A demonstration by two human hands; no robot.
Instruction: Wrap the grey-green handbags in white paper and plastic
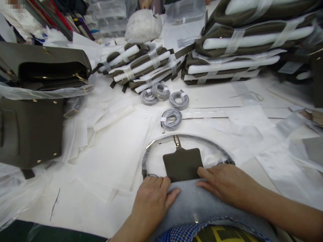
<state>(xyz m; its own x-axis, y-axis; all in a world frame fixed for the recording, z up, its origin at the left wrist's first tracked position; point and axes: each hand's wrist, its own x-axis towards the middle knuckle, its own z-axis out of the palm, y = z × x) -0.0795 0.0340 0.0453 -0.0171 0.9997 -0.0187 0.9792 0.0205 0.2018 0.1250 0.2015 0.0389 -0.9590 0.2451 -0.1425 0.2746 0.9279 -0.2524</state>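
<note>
A bag (186, 195) with a grey-blue face lies at the table's front edge, against my body. Its dark olive flap tab (183, 164) points away from me and carries a metal clasp (177, 141). A handle wrapped in clear film (186, 136) arches beyond the tab. My left hand (153, 195) grips the bag's top edge left of the tab, fingers curled over and thumb on the grey face. My right hand (222, 183) pinches the same edge at the tab's right corner.
Four coiled, wrapped straps (171, 119) lie beyond the handle. Stacks of olive bags with white padding (234, 67) stand at the back. Olive bags (32, 131) sit at the left. White sheets (113, 148) and clear plastic (285, 168) are spread on the table (75, 215).
</note>
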